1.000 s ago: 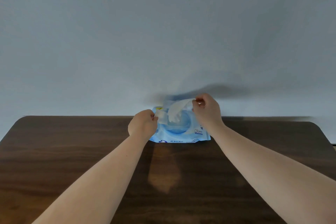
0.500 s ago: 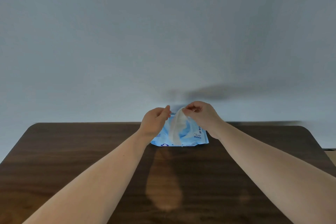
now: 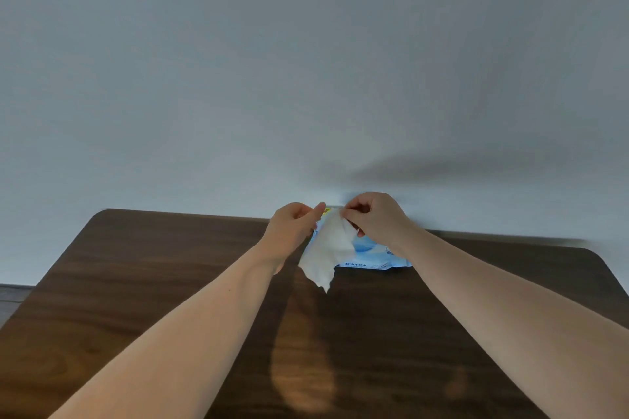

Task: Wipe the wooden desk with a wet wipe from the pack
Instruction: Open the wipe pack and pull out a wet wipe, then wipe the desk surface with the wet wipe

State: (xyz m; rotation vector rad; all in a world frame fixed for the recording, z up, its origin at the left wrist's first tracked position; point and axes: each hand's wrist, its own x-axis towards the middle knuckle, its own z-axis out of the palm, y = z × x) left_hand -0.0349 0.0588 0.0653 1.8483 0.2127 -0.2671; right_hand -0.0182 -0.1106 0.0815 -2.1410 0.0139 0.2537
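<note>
One wipe (image 3: 332,248) pinched at its top by left hand (image 3: 292,231) and right hand (image 3: 374,219), hanging over one pack (image 3: 372,257), 12 o'clock on bench (image 3: 170,282)

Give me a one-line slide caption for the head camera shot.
Both hands, left hand and right hand, hold a white wet wipe above the blue pack on the wooden desk.

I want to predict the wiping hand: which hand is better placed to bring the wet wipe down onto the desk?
Probably the right hand: its fingertips pinch the wet wipe at its top edge, while the left hand only touches its side.
</note>
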